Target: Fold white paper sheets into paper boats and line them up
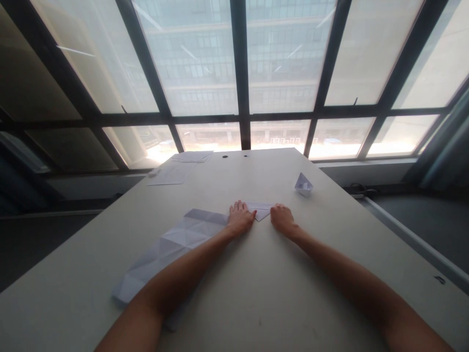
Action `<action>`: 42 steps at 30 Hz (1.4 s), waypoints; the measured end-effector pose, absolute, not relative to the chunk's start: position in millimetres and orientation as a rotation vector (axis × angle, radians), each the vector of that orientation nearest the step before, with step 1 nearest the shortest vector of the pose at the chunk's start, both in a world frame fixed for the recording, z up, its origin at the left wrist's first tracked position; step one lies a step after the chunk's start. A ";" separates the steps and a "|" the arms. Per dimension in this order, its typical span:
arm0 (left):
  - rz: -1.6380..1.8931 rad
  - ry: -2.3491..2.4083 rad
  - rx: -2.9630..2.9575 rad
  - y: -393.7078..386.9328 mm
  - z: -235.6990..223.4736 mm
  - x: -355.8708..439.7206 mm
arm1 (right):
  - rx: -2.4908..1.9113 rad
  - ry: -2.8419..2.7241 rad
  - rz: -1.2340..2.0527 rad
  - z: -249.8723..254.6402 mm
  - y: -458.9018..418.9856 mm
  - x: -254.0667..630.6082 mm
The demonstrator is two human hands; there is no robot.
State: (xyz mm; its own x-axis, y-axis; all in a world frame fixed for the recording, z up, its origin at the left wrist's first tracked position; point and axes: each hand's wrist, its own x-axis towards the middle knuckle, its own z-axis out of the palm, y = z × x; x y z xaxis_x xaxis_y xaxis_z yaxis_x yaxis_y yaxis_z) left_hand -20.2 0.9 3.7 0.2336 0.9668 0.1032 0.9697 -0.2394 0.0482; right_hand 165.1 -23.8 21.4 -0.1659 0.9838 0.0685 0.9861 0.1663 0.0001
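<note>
1. As the head view looks down over the table (264,293), the folded paper (259,211) lies flat between the left hand (242,218) and the right hand (283,219).
2. Its long axis runs crosswise, from one hand to the other, with the straight edge on the far side and a point facing the person. Neither hand is clearly nearer: each is at one end.
3. The hands are apart. The left is spread palm down, its fingers extended over the paper's left end. The right is curled at the right end; I cannot tell whether it pinches the paper or only presses on it.
4. Left of the left hand, a creased sheet (179,239) stretches back toward the person, partly under the left forearm; whether it touches that hand is unclear.
5. Beyond the right hand and farther right, well apart, stands a paper boat (304,185).
6. Far beyond the left hand, to its left, lie flat sheets (170,174).
</note>
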 end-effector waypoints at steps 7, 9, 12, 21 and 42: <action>-0.359 -1.839 -2.446 0.7 6.1 -25.1 | -1.924 -2.359 -0.190 25.4 -23.4 170.2; -0.404 -1.645 -2.540 -0.9 7.5 -24.4 | -1.915 -2.361 -0.218 26.3 -23.4 171.2; -0.402 -1.437 -2.698 -2.7 8.4 -21.3 | -1.905 -2.359 -0.283 27.3 -25.5 167.5; -0.445 -1.598 -2.657 5.1 1.1 -23.6 | -1.587 -2.518 -0.165 31.9 -35.8 157.1; -0.149 -1.131 -3.128 4.3 16.1 -29.7 | -1.658 -2.401 0.211 -3.3 1.7 185.0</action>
